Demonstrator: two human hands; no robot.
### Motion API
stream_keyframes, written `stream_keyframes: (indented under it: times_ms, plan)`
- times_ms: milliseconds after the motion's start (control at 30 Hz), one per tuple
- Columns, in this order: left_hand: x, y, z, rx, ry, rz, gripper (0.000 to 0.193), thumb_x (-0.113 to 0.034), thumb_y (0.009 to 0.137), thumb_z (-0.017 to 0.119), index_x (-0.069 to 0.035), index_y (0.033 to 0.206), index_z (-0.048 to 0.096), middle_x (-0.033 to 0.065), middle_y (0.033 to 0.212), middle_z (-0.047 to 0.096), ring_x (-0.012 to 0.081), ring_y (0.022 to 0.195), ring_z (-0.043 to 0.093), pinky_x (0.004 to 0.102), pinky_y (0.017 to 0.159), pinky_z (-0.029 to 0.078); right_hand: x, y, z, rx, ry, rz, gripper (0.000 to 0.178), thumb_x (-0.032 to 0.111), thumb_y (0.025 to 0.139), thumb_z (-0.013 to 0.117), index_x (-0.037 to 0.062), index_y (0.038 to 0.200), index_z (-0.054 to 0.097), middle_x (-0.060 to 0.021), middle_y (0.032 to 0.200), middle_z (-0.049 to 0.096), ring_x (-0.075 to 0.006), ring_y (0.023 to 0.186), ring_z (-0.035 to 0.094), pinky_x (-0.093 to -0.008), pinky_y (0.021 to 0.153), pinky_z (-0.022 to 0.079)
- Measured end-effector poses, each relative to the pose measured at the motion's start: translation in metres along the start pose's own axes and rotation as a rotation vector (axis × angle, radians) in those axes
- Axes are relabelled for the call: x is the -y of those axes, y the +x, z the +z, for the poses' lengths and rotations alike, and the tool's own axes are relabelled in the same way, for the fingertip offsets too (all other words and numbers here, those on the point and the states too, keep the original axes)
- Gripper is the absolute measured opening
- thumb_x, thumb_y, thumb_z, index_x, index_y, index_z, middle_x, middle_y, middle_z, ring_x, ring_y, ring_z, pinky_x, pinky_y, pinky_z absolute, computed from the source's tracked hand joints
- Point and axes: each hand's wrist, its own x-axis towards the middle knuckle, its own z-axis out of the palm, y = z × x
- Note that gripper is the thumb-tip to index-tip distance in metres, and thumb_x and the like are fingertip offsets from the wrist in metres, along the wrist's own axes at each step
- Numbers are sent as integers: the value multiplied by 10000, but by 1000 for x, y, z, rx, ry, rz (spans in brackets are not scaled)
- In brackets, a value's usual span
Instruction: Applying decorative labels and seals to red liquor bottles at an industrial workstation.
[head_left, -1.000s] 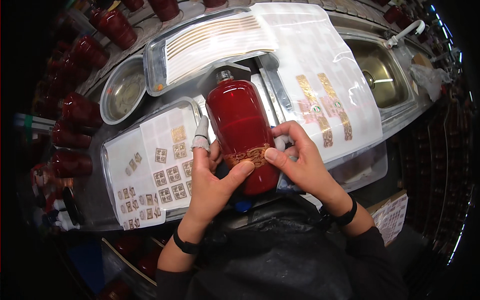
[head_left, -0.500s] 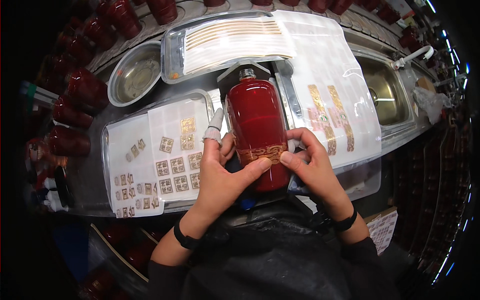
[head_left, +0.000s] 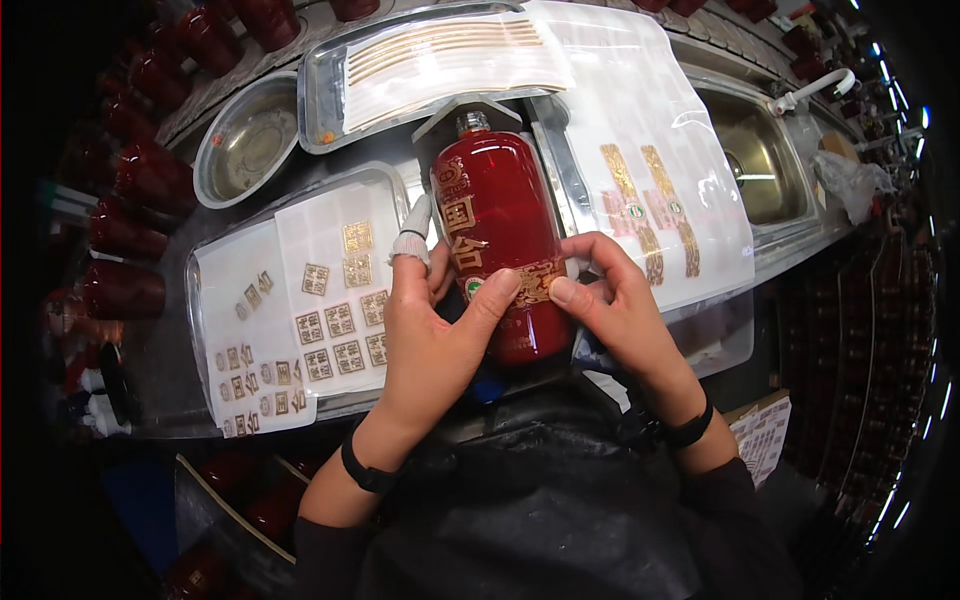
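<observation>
A glossy dark-red bottle [head_left: 505, 215] leans back in a grey angled holder [head_left: 432, 127], its bare threaded neck at the far end. Gold characters run down its left side, and a gold patterned band [head_left: 541, 283] with a small green-and-white round mark wraps its lower part. My left hand [head_left: 432, 325] grips the lower left side, thumb pressed on the band; a white cover sheathes one fingertip. From the right, my right hand [head_left: 622, 300] holds the bottle with its thumb on the band. The fingers behind the bottle are partly hidden.
On the left, a tray [head_left: 388, 172] bears white sheets of gold decals. A back tray [head_left: 318, 125] holds long gold strips. Two patterned bands lie on a white sheet [head_left: 700, 230] beside a sink [head_left: 775, 205]. A metal bowl [head_left: 207, 170] and several red bottles [head_left: 125, 290] stand left.
The bottle has turned between my hands: gold characters and the green-and-white mark now show on its left side. Both hands remain on it, and the whole view has shifted slightly.
</observation>
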Motion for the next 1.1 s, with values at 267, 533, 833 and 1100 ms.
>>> stream_keyframes:
  times_ms: [267, 533, 833, 1100]
  plan:
    - [-5, 0, 3, -5, 7, -10, 648, -170, 869, 750, 111, 1298, 355, 275, 1263, 555, 259, 1168, 585, 362, 1013, 455, 2, 0, -4, 37, -18, -32, 422, 254, 890, 731, -6, 1168, 548, -54, 1033, 603, -11, 667, 544, -153, 584, 439]
    - [-12, 3, 11, -36, 20, -52, 724, -111, 838, 756, 90, 1361, 297, 255, 1230, 582, 245, 1114, 617, 345, 971, 489, -7, 8, -6, 37, 109, -6, 349, 234, 934, 681, -14, 1148, 557, -64, 1021, 637, -50, 763, 616, -177, 665, 492]
    - [-14, 5, 10, -16, 14, -67, 656, -113, 830, 765, 86, 1286, 338, 255, 1215, 591, 248, 1104, 624, 345, 955, 503, -9, 9, -10, 62, 141, -19, 352, 238, 930, 688, -16, 1139, 562, -80, 1046, 640, -48, 776, 622, -178, 671, 498]
    - [-17, 4, 17, -11, 126, -51, 648, -147, 773, 819, 81, 1184, 372, 248, 1164, 622, 238, 1068, 644, 332, 918, 519, -9, 12, -14, 66, 143, 43, 314, 210, 936, 677, -11, 1129, 567, -58, 995, 656, -21, 726, 599, -170, 649, 485]
